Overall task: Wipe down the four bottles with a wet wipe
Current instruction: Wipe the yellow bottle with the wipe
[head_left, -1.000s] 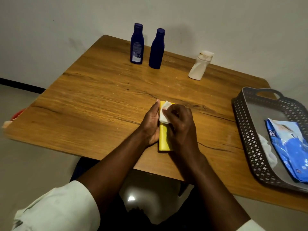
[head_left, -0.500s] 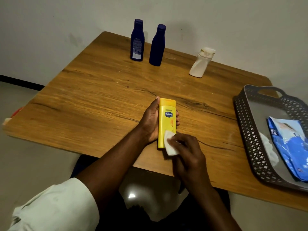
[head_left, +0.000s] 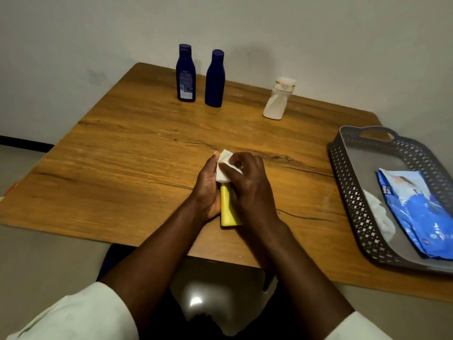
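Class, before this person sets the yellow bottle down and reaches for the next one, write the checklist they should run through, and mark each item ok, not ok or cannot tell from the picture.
1. Yellow bottle steadied: ok, the left hand grips its side.
2. Wet wipe in hand: ok, the right hand presses it on the bottle's top end.
3. Whole yellow bottle wiped: cannot tell, the hands hide most of it.
4. Next bottles standing and unobstructed: ok, the two blue bottles and the white bottle stand upright at the far edge.
5. Spare wipes nearby: ok, the blue wipes pack lies in the grey basket.
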Demonstrator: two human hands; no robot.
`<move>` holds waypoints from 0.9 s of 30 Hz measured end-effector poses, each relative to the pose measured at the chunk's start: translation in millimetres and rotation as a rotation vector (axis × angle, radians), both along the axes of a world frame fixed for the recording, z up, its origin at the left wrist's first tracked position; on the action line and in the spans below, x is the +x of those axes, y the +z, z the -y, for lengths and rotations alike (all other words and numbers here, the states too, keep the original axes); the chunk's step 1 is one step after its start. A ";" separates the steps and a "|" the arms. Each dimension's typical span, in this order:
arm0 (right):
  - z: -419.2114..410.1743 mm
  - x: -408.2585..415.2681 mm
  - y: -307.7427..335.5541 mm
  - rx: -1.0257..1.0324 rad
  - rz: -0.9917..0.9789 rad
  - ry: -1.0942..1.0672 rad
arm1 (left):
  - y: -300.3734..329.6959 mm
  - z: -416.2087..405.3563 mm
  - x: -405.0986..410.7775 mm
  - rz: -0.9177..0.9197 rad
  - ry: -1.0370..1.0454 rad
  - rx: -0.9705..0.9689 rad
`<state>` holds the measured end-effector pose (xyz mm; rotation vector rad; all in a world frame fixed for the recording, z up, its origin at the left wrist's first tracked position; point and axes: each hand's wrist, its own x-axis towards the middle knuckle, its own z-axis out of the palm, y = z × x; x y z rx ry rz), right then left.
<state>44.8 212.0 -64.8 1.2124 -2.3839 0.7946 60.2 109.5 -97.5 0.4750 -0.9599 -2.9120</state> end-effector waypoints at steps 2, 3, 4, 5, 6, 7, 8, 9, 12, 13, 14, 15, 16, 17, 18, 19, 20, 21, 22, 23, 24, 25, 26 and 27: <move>-6.9 8.6 -4.3 0.071 -0.056 0.021 | -0.4 2.3 -0.3 0.010 -0.006 -0.003; -12.1 13.2 -7.2 0.114 -0.073 0.038 | 0.6 3.2 -0.2 0.014 -0.020 -0.010; -18.4 18.6 -10.2 0.153 -0.079 0.057 | 1.0 3.6 -0.9 0.020 -0.038 -0.018; -25.3 24.8 -13.4 0.183 -0.080 0.078 | 1.0 3.8 -1.5 0.029 -0.053 -0.021; -32.4 30.4 -16.7 0.200 -0.090 0.104 | 0.8 3.6 -2.1 0.032 -0.065 -0.020; -40.0 35.9 -20.3 0.210 -0.103 0.137 | 0.1 3.3 -2.5 0.027 -0.075 -0.023; -47.4 40.9 -23.4 0.222 -0.111 0.172 | -0.9 3.3 -3.2 0.025 -0.086 -0.042; -55.0 45.1 -26.0 0.234 -0.110 0.208 | -2.3 3.3 -3.8 0.026 -0.099 -0.065; -70.7 46.6 -25.7 0.166 -0.020 0.274 | -4.6 3.3 -4.0 0.037 -0.116 -0.114; -72.2 43.6 -22.7 0.086 0.065 0.259 | -4.4 2.9 -3.8 0.026 -0.111 -0.118; -71.7 39.3 -18.6 -0.015 0.179 0.228 | -4.1 2.5 -3.6 0.012 -0.100 -0.119; -69.7 32.8 -13.8 -0.130 0.290 0.193 | -3.5 2.1 -3.2 0.001 -0.086 -0.111; -65.9 25.4 -7.0 -0.241 0.366 0.158 | -2.4 0.7 -2.6 -0.011 -0.076 -0.095; -60.7 17.3 0.2 -0.334 0.399 0.123 | -1.9 -0.8 -2.4 -0.022 -0.067 -0.085; -54.5 9.5 7.2 -0.412 0.414 0.091 | -1.9 -2.0 -3.0 -0.035 -0.047 -0.089; -47.3 2.3 12.4 -0.477 0.426 0.061 | -3.7 -2.0 -3.7 -0.043 -0.017 -0.106; -40.4 -4.4 16.6 -0.526 0.431 0.032 | -4.2 -2.7 -3.9 -0.048 0.014 -0.129; -33.6 -10.3 18.2 -0.546 0.420 0.011 | -5.0 -3.5 -3.7 -0.056 0.033 -0.143; -27.1 -15.5 16.3 -0.535 0.405 -0.003 | -4.6 -4.0 -3.3 -0.062 0.047 -0.151; -21.3 -19.7 12.1 -0.507 0.392 -0.016 | -3.0 -4.4 -2.3 -0.077 0.054 -0.149; -16.2 -22.5 6.5 -0.482 0.396 -0.028 | -1.8 -4.5 -1.7 -0.090 0.060 -0.143; -12.0 -23.4 1.2 -0.471 0.417 -0.035 | -0.5 -4.9 -1.0 -0.099 0.062 -0.140; -9.8 -21.5 -3.5 -0.473 0.452 -0.040 | 1.1 -5.5 -0.2 -0.100 0.066 -0.139; -9.8 -18.0 -7.3 -0.477 0.483 -0.042 | 1.0 -5.4 -0.3 -0.093 0.077 -0.139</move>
